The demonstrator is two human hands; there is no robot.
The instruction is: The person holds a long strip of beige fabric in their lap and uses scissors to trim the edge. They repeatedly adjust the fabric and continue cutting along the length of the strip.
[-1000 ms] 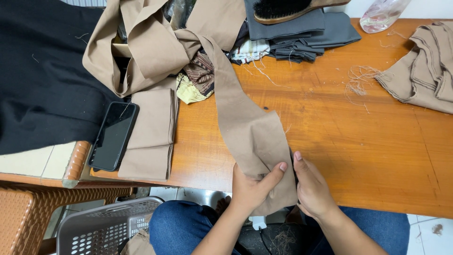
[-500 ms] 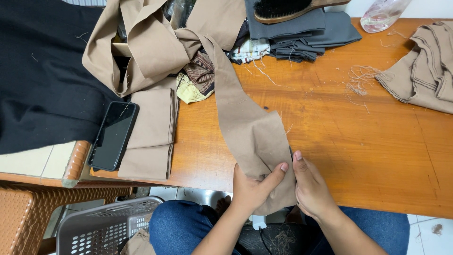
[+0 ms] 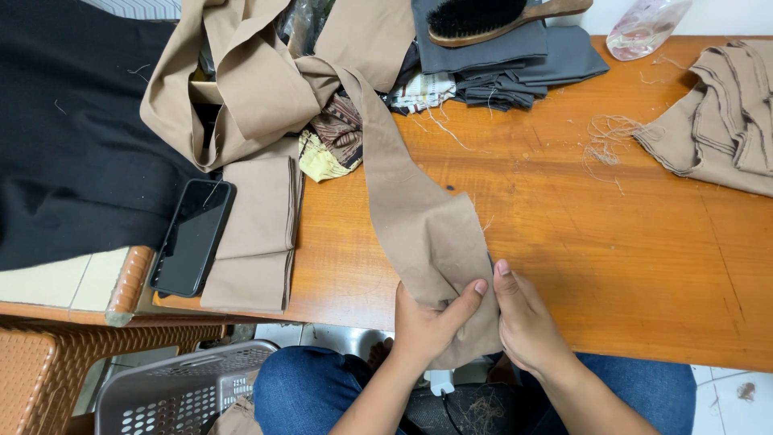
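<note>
Orange wooden table (image 3: pixel 612 242) carries a tan fabric strip (image 3: pixel 403 201) running diagonally from the far pile to the near edge. Left hand (image 3: pixel 431 322) and right hand (image 3: pixel 527 322) both pinch its near end; grip underneath apparently closed.

The one screen in view belongs to a phone (image 3: pixel 193 238), a slim black rectangle with rounded corners lying face up at the left end of the table (image 3: pixel 580 250), its glass dark and blank. It lies tilted, top end leaning to the right, just left of a folded tan cloth (image 3: pixel 256 234) and touching the edge of a black cloth (image 3: pixel 72 153). At the table's far right corner lies a clear crumpled plastic bag (image 3: pixel 646 26) with a pinkish tint, partly cut off by the picture's edge.
</note>
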